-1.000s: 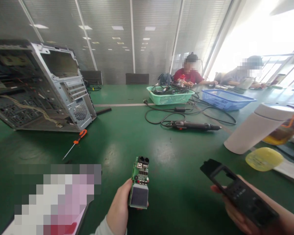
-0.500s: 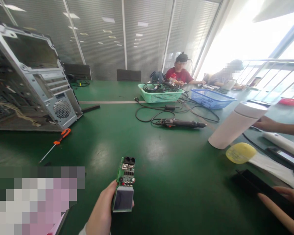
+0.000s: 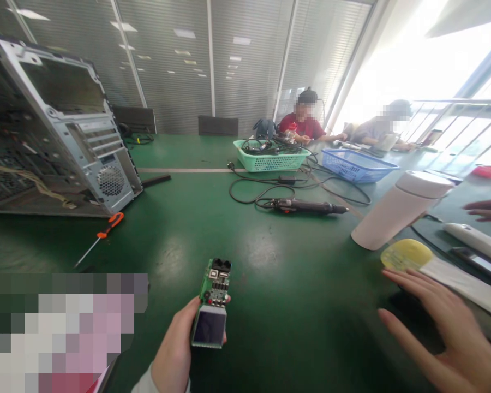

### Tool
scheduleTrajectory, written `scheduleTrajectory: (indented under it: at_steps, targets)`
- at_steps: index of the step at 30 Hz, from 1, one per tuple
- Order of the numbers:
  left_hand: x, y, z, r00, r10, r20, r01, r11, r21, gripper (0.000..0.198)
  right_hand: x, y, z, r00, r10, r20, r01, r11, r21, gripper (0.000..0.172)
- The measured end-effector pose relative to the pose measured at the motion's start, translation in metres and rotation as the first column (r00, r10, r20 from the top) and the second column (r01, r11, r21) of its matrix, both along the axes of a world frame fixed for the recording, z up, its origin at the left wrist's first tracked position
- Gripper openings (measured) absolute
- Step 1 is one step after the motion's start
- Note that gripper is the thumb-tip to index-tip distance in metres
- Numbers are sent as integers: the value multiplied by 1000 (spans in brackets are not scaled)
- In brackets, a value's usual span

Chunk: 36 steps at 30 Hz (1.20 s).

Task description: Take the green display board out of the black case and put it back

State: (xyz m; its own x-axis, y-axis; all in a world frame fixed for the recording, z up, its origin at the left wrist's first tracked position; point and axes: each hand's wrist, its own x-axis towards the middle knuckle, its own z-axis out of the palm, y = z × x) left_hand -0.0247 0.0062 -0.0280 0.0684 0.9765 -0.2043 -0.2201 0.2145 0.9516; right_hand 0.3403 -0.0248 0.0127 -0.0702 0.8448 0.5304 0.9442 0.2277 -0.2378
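My left hand (image 3: 175,344) grips a green circuit board (image 3: 219,287) by its sides, low in the middle of the view. A small dark screen in a pale frame covers the board's near end, and black connectors stand at its far end. At the lower right my right hand (image 3: 442,327) is spread with thumb and fingers apart and holds nothing. Under and behind it lies a dark object, mostly hidden. The yellow round item (image 3: 406,254) and a white strip lie just beyond its fingers.
An open computer case (image 3: 114,180) and an orange screwdriver (image 3: 102,235) are at the left. Ahead lie a corded power driver (image 3: 306,207), a green basket (image 3: 270,161) of cables and a blue basket (image 3: 358,166). A pale bottle (image 3: 401,210) stands right; another person's hand (image 3: 489,209) is beyond.
My right hand has let go of the black object, opened, and moved up and left. The other person's hand at the right has drawn back from the bottle. My left hand still holds the board.
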Motion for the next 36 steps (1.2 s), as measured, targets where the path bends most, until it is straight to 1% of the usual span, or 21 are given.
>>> scheduleTrajectory:
  at_steps: [1,3,5,7,9,11,12,14,16,17,19,22,24,25,27,28,30,31,33,34,36]
  targets:
    - [3,-1,2,1000,-2,25,3,999,-54,51,-17,3,2,997,76,-15,-76,997,-9,42]
    - [6,-1,4,997,-4,78,16,987,-158,53,-50,7,3,972,195,-129,-206,976,-73,36]
    - [6,-2,6,995,-7,104,23,988,-155,53,-79,11,-1,920,253,-300,-304,942,-139,33]
    - [3,-2,7,997,-16,78,23,995,-96,47,-104,16,-8,836,270,-477,-407,889,-211,31]
    - [1,-3,6,1000,9,18,-8,998,-61,45,-122,20,-16,729,244,-640,-515,811,-277,26]
    - [1,-4,5,998,44,-45,-47,997,-59,50,-134,23,-24,651,224,-725,-590,750,-298,21]
    - [3,-4,6,996,54,-73,-58,996,-63,54,-138,24,-27,631,230,-741,-609,738,-289,20]
    - [9,-6,10,989,79,-122,-86,995,-56,58,-139,23,-31,615,244,-750,-610,750,-256,20]
    - [16,-8,17,978,133,-159,-135,991,-1,52,-135,23,-34,593,212,-777,-599,761,-249,20]
    - [19,-9,20,975,139,-172,-137,990,23,48,-132,23,-35,576,182,-797,-599,758,-259,22]
    - [24,-10,25,978,123,-168,-115,992,58,39,-127,26,-37,535,129,-835,-603,751,-270,26]
    - [26,-13,26,973,101,-209,-79,990,113,28,-123,30,-39,484,106,-869,-613,749,-250,30]
    - [25,-15,25,936,83,-342,-21,983,184,23,-124,31,-40,482,119,-868,-610,757,-235,27]
    - [24,-16,25,896,86,-436,23,971,238,21,-126,31,-40,490,142,-860,-602,768,-217,24]
    - [22,-18,27,780,125,-613,146,916,373,19,-128,28,-38,534,227,-814,-570,808,-149,16]
    - [21,-19,28,723,163,-672,215,871,442,20,-129,26,-36,566,289,-772,-556,825,-98,18]
    - [20,-20,30,637,229,-736,347,767,539,26,-130,22,-30,640,408,-651,-542,840,-6,36]
    - [20,-20,31,610,249,-753,399,724,563,28,-130,20,-26,674,451,-585,-543,839,20,42]
    - [19,-19,31,569,302,-765,466,648,603,30,-130,17,-21,720,517,-463,-564,824,42,43]
    - [19,-18,30,552,332,-764,491,611,621,30,-130,16,-19,734,542,-410,-577,816,46,41]
    - [18,-16,30,515,384,-767,536,554,637,29,-129,16,-18,745,589,-313,-603,795,62,44]
